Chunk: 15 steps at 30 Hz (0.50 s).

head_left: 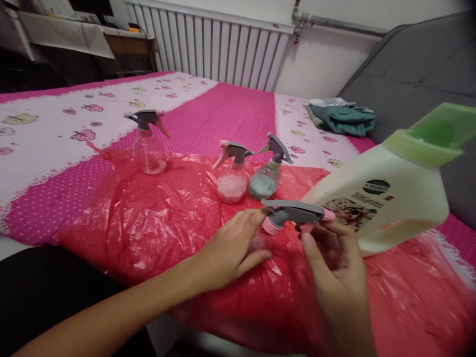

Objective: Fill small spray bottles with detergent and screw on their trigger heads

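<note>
A small clear spray bottle with a grey and pink trigger head [297, 212] is between my hands near the front. My left hand [234, 248] is closed around its body, which it mostly hides. The fingers of my right hand [340, 267] pinch the pink trigger and nozzle end. Just beyond stand a spray bottle with pale pink contents [231, 188] and another with pale greenish contents [265, 182]. Farther left is a pink-tinted spray bottle [150, 153] with a little liquid at the bottom. A large cream jug with a green cap [409, 193] rises beside my right hand, tilted in view.
Crinkled red plastic sheeting [159, 213] lies under the bottles on a pink patterned bedspread [238, 111]. Folded clothes [344, 119] sit by the grey headboard [416, 64]. A white radiator [219, 47] and a desk [126, 49] are at the back.
</note>
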Tool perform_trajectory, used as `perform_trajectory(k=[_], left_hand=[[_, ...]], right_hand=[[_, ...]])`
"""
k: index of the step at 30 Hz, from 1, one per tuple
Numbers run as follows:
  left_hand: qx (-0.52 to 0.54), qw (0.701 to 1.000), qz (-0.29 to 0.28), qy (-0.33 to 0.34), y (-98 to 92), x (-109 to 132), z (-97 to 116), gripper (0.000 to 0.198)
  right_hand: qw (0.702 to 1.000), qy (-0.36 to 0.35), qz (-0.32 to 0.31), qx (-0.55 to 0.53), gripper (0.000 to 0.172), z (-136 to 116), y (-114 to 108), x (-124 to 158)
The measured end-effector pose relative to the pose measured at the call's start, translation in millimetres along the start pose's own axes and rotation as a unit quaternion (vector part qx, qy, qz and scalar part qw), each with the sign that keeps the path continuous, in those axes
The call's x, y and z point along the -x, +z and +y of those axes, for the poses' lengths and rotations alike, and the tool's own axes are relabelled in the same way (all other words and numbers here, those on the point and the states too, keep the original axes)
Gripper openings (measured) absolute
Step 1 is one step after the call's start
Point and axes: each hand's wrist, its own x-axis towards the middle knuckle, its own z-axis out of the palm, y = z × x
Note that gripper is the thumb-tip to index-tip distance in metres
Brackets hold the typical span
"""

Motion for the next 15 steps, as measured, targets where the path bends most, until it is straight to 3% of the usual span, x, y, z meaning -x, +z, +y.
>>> perform_trajectory(k=[4, 8, 15], left_hand=[[-0.001, 1.000, 0.007, -0.013, -0.6, 0, -2, 0.063], [-0.001, 1.000, 0.015, -0.021, -0.2, 1, -6, 0.069], [0.029, 0.999, 0.034, 0.000, 1.9, 1, -8, 0.063]], right_hand=[[0.999, -0.016, -0.005, 0.027, 0.028, -6, 0, 0], [0.997, -0.029, -0.060, 0.039, 0.023, -8, 3, 6], [0.992, -0.061, -0.087, 0.067, 0.026, -12, 12, 9]])
